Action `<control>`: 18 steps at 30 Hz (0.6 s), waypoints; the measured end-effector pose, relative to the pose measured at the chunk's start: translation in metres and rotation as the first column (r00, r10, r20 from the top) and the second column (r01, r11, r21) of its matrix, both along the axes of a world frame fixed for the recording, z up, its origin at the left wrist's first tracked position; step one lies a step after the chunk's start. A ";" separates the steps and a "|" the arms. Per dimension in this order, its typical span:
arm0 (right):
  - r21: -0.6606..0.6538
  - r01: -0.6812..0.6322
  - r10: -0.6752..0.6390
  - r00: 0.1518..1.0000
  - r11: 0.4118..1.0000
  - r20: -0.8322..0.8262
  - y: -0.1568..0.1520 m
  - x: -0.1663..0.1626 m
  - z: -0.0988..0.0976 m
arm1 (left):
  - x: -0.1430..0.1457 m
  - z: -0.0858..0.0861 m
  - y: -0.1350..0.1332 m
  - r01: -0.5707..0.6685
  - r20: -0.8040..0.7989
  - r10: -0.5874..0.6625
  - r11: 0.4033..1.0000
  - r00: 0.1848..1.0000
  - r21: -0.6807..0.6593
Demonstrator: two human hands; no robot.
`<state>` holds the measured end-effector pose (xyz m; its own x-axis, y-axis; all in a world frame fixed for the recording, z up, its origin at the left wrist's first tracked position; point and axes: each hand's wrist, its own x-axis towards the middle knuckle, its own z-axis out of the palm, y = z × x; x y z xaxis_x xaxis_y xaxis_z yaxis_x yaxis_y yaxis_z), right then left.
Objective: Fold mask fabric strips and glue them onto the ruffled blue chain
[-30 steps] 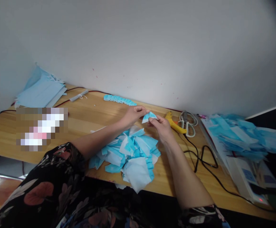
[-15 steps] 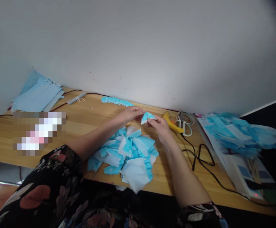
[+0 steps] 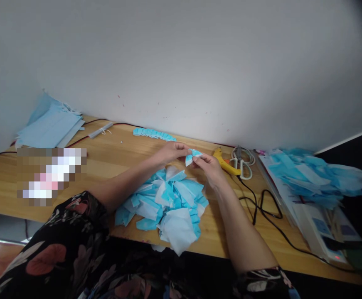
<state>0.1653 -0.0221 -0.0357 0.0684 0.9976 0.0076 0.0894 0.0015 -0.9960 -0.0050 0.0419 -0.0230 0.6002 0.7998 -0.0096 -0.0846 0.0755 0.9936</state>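
Note:
Between my two hands is a small folded piece of blue and white mask fabric [image 3: 193, 156], held over the table. My left hand [image 3: 177, 150] pinches its left side with thumb and fingers. On its right edge my right hand [image 3: 208, 164] is closed, the thumb lying on top. Just below my hands lies a loose heap of blue and white fabric pieces [image 3: 171, 199]. Behind my left hand, near the wall, a row of folded blue pieces [image 3: 153, 133] lies lined up on the wood.
Right of my hands lie a yellow glue gun [image 3: 227, 162] and white-handled scissors [image 3: 240, 166]. A black cord [image 3: 280, 238] runs to a power strip [image 3: 321, 236]. More fabric [image 3: 316, 172] is piled at right. Flat blue masks [image 3: 51, 124] are stacked at left, near a grey stick [image 3: 101, 130].
My left fingers have closed onto the left side of the fabric piece, which is now folded smaller. My right hand keeps its pinch in nearly the same place.

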 end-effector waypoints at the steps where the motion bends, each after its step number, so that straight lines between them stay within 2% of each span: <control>1: -0.004 0.005 -0.005 1.000 1.000 -0.008 0.000 0.000 0.000 | 0.000 0.001 0.000 -0.003 -0.004 0.003 1.000 1.000 -0.002; 6: 0.000 0.008 -0.008 0.999 1.000 -0.048 0.001 0.001 -0.001 | 0.000 0.000 0.000 0.000 -0.017 0.000 1.000 1.000 -0.013; 13: -0.021 0.029 -0.031 0.991 0.999 -0.131 0.003 0.003 0.000 | 0.003 -0.006 0.004 -0.092 0.032 0.094 0.994 0.995 -0.067; 18: -0.001 0.075 -0.074 0.991 0.997 -0.112 0.005 0.002 -0.001 | 0.003 -0.006 0.004 -0.094 0.006 0.094 0.995 0.996 -0.027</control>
